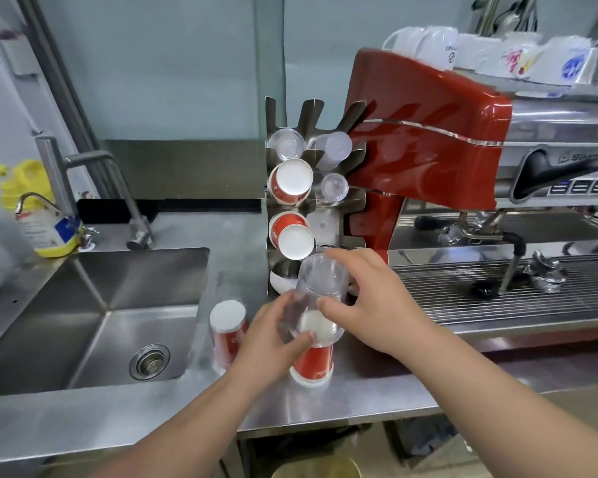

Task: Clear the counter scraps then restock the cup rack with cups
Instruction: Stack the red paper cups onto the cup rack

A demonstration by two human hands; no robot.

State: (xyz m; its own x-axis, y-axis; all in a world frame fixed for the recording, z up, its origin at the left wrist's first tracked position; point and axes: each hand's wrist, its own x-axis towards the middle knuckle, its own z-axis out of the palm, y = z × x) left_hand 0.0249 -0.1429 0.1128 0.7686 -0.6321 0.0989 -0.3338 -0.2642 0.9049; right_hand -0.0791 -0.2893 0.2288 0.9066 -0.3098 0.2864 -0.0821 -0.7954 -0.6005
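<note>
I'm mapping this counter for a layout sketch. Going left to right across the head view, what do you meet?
Soap bottle → tap → sink → red cup stack → left hand → clear cup → right hand → espresso machine.

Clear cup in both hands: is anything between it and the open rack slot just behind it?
Nothing visible blocks it. The clear cup, held by the left hand and right hand, sits right in front of the rack; the slot itself is hidden behind it.
</note>
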